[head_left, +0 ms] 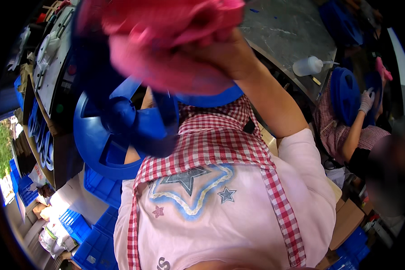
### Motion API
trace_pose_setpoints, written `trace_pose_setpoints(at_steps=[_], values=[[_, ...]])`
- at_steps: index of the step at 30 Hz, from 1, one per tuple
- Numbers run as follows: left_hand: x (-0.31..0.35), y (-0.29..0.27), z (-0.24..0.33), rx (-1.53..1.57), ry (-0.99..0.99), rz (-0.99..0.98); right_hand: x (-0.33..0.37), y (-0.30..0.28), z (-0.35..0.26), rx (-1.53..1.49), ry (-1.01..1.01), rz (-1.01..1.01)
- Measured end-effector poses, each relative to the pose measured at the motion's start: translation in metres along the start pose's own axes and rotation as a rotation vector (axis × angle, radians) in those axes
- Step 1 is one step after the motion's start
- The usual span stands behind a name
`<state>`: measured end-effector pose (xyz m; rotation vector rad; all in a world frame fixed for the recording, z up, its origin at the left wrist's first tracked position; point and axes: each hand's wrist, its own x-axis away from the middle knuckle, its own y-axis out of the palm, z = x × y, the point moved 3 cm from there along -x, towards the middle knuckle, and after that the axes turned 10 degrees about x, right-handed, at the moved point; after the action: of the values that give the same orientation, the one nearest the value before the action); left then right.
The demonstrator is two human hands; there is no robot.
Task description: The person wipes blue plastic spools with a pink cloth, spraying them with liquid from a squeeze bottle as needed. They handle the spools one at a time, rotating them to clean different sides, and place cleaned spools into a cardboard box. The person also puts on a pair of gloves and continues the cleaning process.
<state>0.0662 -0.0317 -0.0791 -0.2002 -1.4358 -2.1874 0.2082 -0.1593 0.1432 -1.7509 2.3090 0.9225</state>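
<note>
My right hand (227, 54) is raised close to the camera and grips a bunched pink cloth (166, 40), pressed against the upper rim of a blue plastic spoked wheel (121, 130). The wheel is held up in front of my chest, over my red-and-white checked apron. Through the gaps between the spokes I see bits of my left arm (131, 155) behind the wheel. The left hand itself is hidden by the wheel and the cloth, so I cannot make out its grip.
A grey metal table (283, 27) at the upper right carries a white squeeze bottle (308, 65). A co-worker's gloved hand (367, 100) rests on another blue wheel (344, 94). Blue crates (96, 243) lie lower left, more blue wheels (40, 139) stand stacked at the left, and cardboard boxes (346, 220) sit lower right.
</note>
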Motion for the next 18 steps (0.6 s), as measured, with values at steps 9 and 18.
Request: trace_pose_setpoints(at_steps=[9,18], values=[[-0.003,0.042,0.013,-0.004,-0.041,-0.196,-0.011,-0.079,0.127,1.414,-0.164,0.176],[0.011,0.048,0.009,-0.153,-0.012,-0.208,-0.023,-0.218,0.155,1.666,0.313,0.64]])
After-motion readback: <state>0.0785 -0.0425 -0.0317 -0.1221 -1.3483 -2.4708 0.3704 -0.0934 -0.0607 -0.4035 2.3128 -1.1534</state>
